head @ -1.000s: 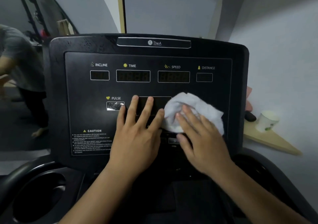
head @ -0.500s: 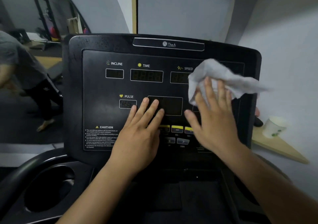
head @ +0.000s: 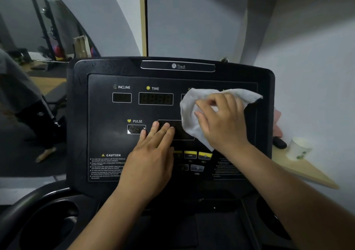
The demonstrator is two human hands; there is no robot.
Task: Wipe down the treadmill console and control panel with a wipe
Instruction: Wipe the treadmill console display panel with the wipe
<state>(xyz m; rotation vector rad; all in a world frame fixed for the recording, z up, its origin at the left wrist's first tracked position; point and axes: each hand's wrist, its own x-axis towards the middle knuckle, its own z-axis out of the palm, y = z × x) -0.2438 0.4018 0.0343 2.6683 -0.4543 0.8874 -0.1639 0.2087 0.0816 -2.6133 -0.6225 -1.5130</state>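
A black treadmill console [head: 99, 115] fills the middle of the view, with INCLINE, TIME and PULSE windows and a row of yellow buttons [head: 197, 154] low on the panel. My right hand [head: 222, 121] presses a white wipe [head: 189, 113] against the right half of the panel, fingers curled into the cloth; the wipe covers the SPEED and DISTANCE windows. My left hand [head: 151, 153] lies flat on the panel just right of the PULSE window, fingers straight and together.
A cup holder [head: 48, 228] opens in the tray at lower left. To the right, a wooden shelf [head: 307, 171] carries a white paper cup [head: 299, 148] and a small black object [head: 279, 142]. A person stands at far left beside gym racks.
My right hand slid the wipe leftward across the upper right of the panel and its fingers curled into the cloth. My left hand stayed flat near the PULSE window.
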